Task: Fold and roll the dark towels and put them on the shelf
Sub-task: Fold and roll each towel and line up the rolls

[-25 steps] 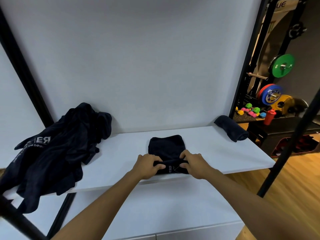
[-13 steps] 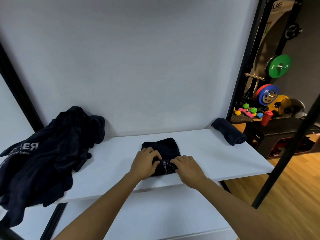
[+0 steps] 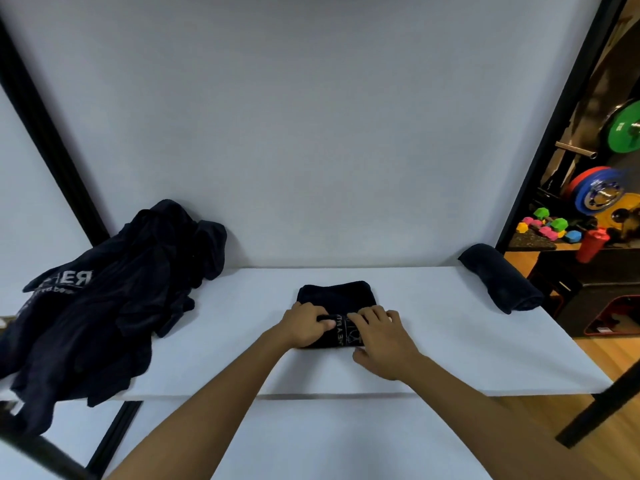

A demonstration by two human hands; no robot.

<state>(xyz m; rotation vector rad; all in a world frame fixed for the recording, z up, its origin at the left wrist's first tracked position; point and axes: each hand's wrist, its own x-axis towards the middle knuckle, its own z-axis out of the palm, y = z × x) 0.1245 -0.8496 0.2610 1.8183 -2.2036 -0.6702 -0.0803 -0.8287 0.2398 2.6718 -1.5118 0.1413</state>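
A: Two hands on one towel (image 3: 337,297), mid shelf (image 3: 450,341), near the front edge.
B: Towel state?
A: Folded small, near end rolled up, pale lettering showing on the roll between the hands. Far part lies flat toward the wall.
B: Left hand (image 3: 304,325)?
A: Fingers curled over the left end of the roll, thumb tucked at it. Gripping.
B: Right hand (image 3: 382,341)?
A: Fingers (image 3: 372,315) mostly straight, laid over the right end of the roll, pressing down. Thumb on the shelf just in front. Palm low, can't tell if it touches the shelf.
B: Other towels?
A: One rolled towel (image 3: 502,280) at the far right of the shelf, by the black post, well apart from the hands. Loose pile (image 3: 104,299) of dark towels on the left, hanging over the front edge, white print on one.
B: Background?
A: Right side past the frame: green plate (image 3: 625,128), blue-red plate (image 3: 595,192), small coloured dumbbells (image 3: 547,226), red bottle (image 3: 594,244), wood floor. White wall behind the shelf.
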